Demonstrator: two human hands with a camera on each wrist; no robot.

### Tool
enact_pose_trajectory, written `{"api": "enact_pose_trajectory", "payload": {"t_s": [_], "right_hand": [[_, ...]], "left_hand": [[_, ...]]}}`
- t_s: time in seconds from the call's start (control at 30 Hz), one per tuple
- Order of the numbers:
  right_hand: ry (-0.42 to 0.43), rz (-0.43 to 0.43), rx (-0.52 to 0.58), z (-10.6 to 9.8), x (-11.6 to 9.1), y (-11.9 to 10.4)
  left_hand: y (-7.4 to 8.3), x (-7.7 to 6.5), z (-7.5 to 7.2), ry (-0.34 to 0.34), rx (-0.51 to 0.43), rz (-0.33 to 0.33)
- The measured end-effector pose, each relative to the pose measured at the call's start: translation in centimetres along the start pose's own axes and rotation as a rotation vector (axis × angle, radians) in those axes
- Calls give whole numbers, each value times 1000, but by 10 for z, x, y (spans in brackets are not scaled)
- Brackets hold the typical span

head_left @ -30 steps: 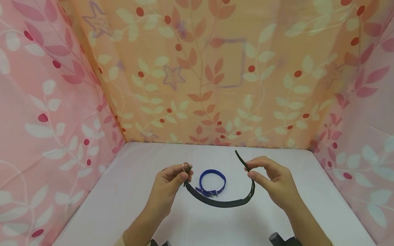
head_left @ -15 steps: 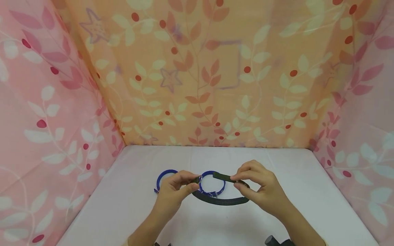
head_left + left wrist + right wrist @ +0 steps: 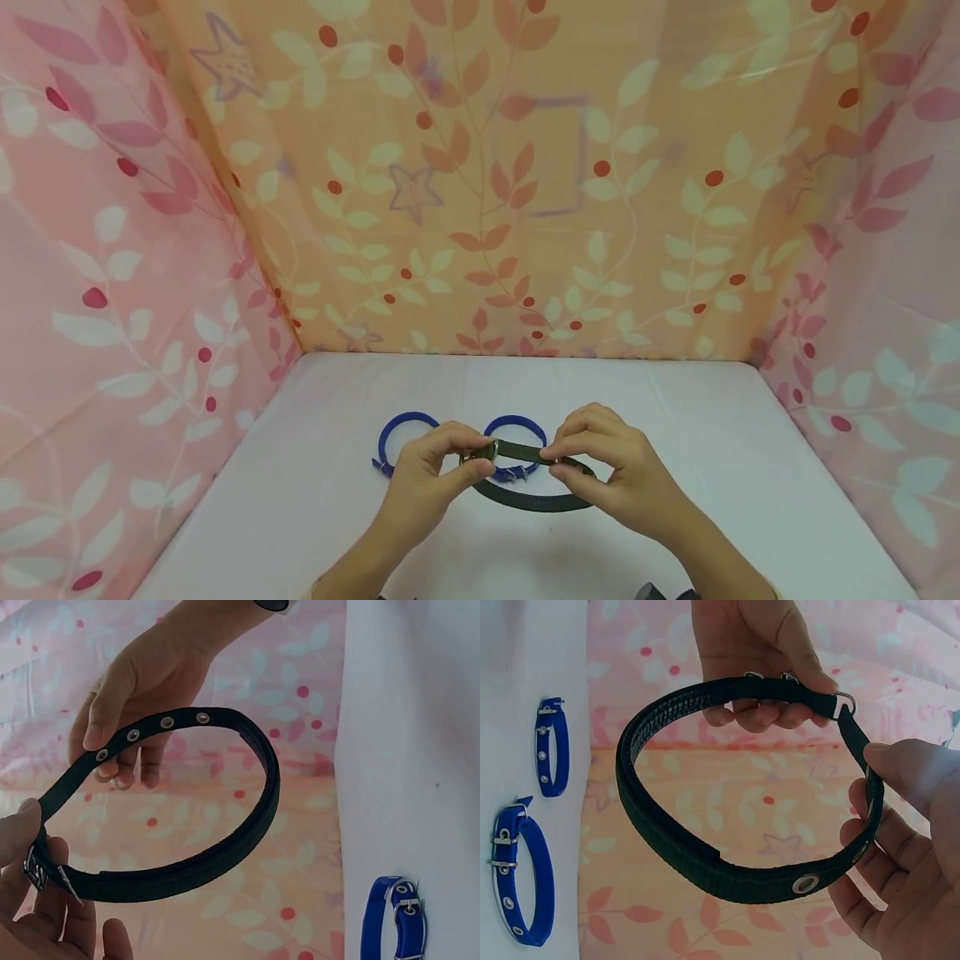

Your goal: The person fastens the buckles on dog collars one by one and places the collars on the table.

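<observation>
A dark green collar [image 3: 534, 502] with metal eyelets is bent into a loop above the table. My left hand [image 3: 427, 482] pinches its buckle end; the buckle [image 3: 34, 868] shows beside the fingers in the left wrist view. My right hand [image 3: 626, 471] pinches the eyelet end between thumb and fingers. In the right wrist view, the strap's tip meets the metal ring [image 3: 846, 701] at the buckle end. Whether the tip passes through the buckle I cannot tell. Eyelets [image 3: 167, 722] run along the strap near the right hand.
Two blue collars, each buckled into a ring, lie on the white table [image 3: 285, 492] behind the hands: one blue collar [image 3: 384, 442] at left, partly hidden by the left hand, another blue collar [image 3: 516, 419] in the middle. Floral cloth walls [image 3: 480, 208] enclose the back and sides.
The right hand has come left and bent the dark green collar round, bringing its free end to the buckle end. The left hand has shifted slightly right and lower, uncovering the left blue collar.
</observation>
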State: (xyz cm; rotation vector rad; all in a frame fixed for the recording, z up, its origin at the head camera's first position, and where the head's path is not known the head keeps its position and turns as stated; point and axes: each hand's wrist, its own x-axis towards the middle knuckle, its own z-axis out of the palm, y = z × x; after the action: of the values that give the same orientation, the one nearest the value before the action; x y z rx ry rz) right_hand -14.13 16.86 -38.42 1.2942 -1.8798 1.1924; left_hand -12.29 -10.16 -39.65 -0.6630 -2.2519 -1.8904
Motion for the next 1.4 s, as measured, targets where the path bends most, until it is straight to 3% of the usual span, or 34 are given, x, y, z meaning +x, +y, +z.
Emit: {"api": "enact_pose_trajectory", "payload": {"t_s": [0.37, 0.63, 0.93, 1.23, 1.4], "right_hand": [[7, -31, -20, 5, 2, -6], [-7, -20, -105, 13, 1, -6], [29, -76, -149, 18, 2, -4], [49, -35, -257, 22, 1, -3], [68, -34, -208, 30, 0, -7]], "left_hand": [[-3, 1, 3, -53, -42, 87], [-11, 0, 9, -77, 64, 158], [-13, 1, 13, 1, 127, 345], [-15, 3, 15, 66, 102, 424], [-15, 1, 16, 49, 106, 390]]}}
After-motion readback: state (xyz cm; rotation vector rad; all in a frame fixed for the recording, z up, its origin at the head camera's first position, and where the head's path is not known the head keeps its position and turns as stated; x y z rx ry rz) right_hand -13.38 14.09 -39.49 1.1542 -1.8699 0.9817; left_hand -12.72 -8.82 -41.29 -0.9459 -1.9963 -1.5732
